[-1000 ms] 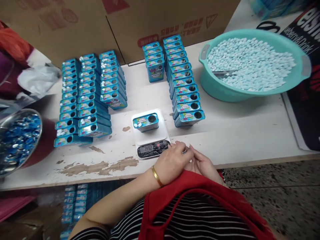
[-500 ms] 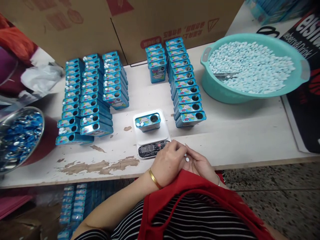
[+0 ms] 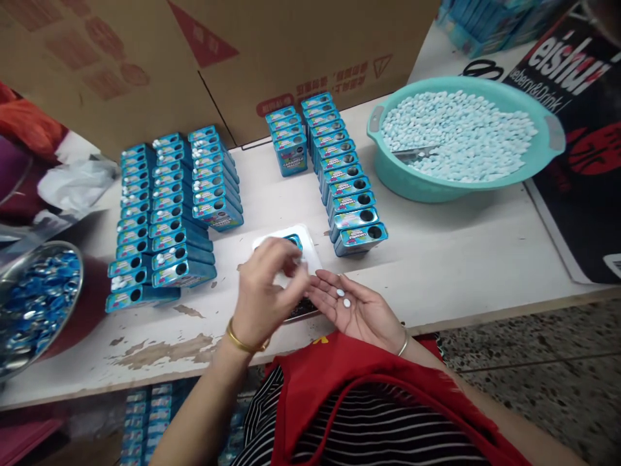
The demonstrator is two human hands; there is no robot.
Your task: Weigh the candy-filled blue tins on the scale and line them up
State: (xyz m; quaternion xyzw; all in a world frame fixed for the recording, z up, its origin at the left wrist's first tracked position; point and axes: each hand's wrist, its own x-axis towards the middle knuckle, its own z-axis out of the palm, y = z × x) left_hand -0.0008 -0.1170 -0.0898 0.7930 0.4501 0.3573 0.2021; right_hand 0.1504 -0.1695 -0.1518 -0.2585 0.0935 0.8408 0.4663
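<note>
Over the white kitchen scale (image 3: 311, 249) my left hand (image 3: 272, 285), with a gold bangle, has its thumb and fingers pinched. A blurred whitish candy (image 3: 302, 259) shows at the fingertips. Beneath the hand, a blue candy tin (image 3: 294, 240) stands on the scale, mostly covered. The scale's display is hidden too. To the right, my right hand (image 3: 361, 314) lies palm up, open, fingers stretched out. Two small pale candies (image 3: 343, 298) rest loose on its palm.
Rows of blue tins stand at the left (image 3: 182, 273) and right (image 3: 359, 239) of the scale. A turquoise basin (image 3: 436, 184) of pale candies holds a metal scoop (image 3: 412, 154). A metal bowl (image 3: 80, 285) of blue-wrapped pieces sits far left. A cardboard box (image 3: 272, 52) blocks the back.
My left hand has moved left, away from the right palm, to over the tin and scale. My right hand has opened out, showing two candies. The camera view has shifted slightly.
</note>
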